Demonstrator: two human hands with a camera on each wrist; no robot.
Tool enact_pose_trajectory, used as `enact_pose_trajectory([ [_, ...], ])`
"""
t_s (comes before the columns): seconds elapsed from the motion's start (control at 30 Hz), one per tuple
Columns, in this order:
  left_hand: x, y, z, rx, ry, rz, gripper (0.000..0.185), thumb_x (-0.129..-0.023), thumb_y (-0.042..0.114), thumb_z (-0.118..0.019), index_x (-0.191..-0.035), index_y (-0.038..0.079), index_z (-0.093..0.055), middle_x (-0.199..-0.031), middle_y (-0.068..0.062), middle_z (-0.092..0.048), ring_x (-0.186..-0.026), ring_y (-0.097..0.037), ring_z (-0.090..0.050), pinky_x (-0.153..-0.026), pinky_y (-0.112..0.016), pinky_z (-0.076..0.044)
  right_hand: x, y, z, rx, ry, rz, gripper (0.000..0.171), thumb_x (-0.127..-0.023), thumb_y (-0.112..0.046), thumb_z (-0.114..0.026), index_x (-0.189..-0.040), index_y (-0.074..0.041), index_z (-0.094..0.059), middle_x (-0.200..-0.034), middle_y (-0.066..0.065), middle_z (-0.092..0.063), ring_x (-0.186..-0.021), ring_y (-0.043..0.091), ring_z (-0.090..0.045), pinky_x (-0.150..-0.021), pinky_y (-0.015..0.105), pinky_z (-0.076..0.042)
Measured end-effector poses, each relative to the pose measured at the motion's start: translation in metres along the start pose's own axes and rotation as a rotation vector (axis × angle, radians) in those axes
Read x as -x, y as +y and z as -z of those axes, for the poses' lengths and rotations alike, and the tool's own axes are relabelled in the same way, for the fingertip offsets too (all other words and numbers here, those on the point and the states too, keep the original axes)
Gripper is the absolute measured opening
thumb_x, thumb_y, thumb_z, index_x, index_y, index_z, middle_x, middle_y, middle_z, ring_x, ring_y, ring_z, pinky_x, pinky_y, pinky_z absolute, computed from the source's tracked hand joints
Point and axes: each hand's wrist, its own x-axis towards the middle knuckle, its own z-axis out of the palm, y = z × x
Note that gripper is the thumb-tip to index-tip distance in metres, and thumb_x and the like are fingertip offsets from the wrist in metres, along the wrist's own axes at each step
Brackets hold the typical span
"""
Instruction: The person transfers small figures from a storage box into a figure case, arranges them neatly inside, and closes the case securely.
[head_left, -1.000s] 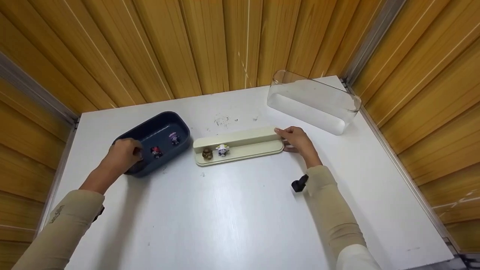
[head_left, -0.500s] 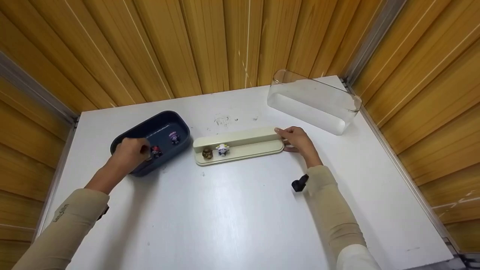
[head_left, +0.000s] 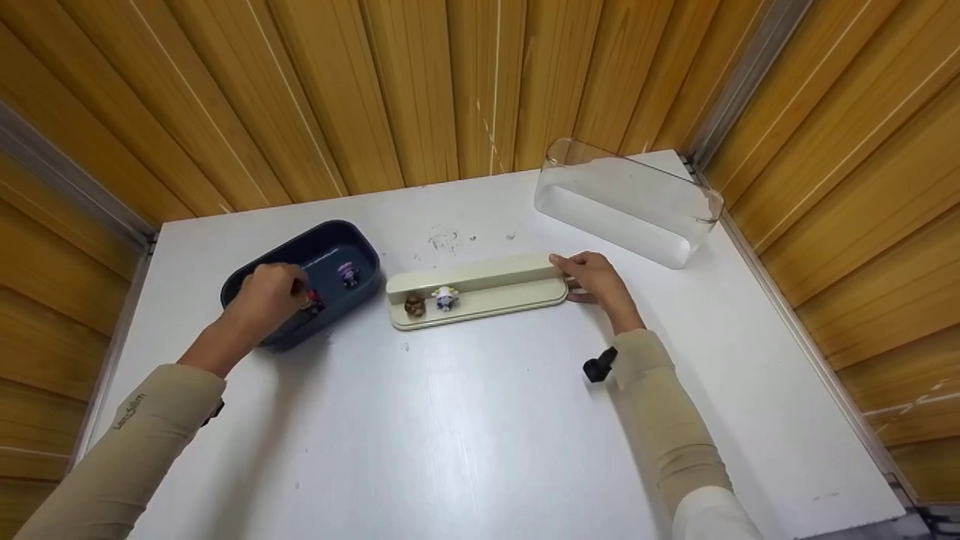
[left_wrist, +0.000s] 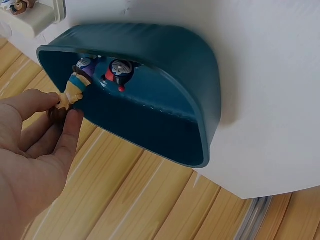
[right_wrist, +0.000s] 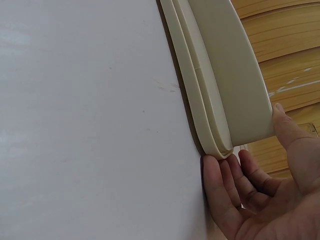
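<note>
My left hand (head_left: 266, 296) pinches a small figurine (left_wrist: 75, 90) between thumb and fingers, above the near-left part of a dark blue bin (left_wrist: 145, 40). The figurine is tan with a blue band and a brown head, tilted in the grip. Inside the bin are a red-and-dark figurine (left_wrist: 120, 72) and a purple-topped one (head_left: 348, 274). With thumb on the raised step and fingers against the end, my right hand (head_left: 596, 281) holds the right end of a cream stepped display base (head_left: 510, 292). A brown figurine (head_left: 415, 304) and a white one (head_left: 445, 298) stand on its lower left step.
At the back right of the white table (head_left: 465, 420) stands a clear plastic cover (head_left: 622, 202). Wood-patterned panels (head_left: 420, 90) rise behind the table and along both sides.
My left hand has lifted slightly and moved right over the bin, with the figurine now showing in its pinch. The right hand and the base have stayed in place.
</note>
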Motion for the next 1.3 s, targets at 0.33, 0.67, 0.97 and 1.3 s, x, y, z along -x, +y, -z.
enact_pose_trajectory([
  [0.33, -0.003, 0.015, 0.009, 0.024, 0.051, -0.077, 0.023, -0.091, -0.006, -0.061, -0.112, -0.012, -0.069, -0.109, -0.027, -0.067, -0.098, -0.037, -0.064, -0.084, -0.054, -0.056, 0.000, 0.000, 0.000, 0.014, 0.008, 0.004, 0.068, -0.092, -0.056, -0.068, -0.130, -0.003, -0.052, -0.126, 0.010, -0.057, -0.105, 0.020, -0.063, -0.083, 0.029, -0.059],
  [0.67, -0.001, 0.021, 0.011, 0.029, 0.118, -0.144, 0.021, -0.089, -0.010, -0.062, -0.108, -0.010, -0.070, -0.102, -0.026, -0.068, -0.091, -0.036, -0.066, -0.077, -0.052, -0.056, 0.001, 0.000, 0.001, 0.013, -0.006, 0.020, 0.061, -0.094, -0.054, -0.067, -0.125, -0.003, -0.055, -0.125, 0.011, -0.057, -0.106, 0.022, -0.064, -0.086, 0.032, -0.059],
  [0.97, -0.003, 0.027, 0.008, 0.047, 0.111, -0.139, 0.019, -0.089, -0.009, -0.065, -0.108, -0.008, -0.070, -0.103, -0.023, -0.067, -0.092, -0.035, -0.066, -0.080, -0.051, -0.058, 0.000, 0.000, 0.001, 0.017, 0.001, 0.022, 0.059, -0.093, -0.055, -0.067, -0.122, -0.005, -0.056, -0.124, 0.011, -0.058, -0.104, 0.021, -0.064, -0.084, 0.032, -0.059],
  [1.3, -0.004, 0.034, 0.002, 0.080, 0.142, -0.164, 0.019, -0.088, -0.009, -0.068, -0.107, -0.007, -0.071, -0.104, -0.022, -0.067, -0.092, -0.033, -0.067, -0.077, -0.048, -0.059, 0.001, -0.001, 0.001, 0.014, 0.003, 0.017, 0.061, -0.093, -0.055, -0.068, -0.123, -0.004, -0.054, -0.124, 0.010, -0.058, -0.103, 0.020, -0.063, -0.083, 0.031, -0.059],
])
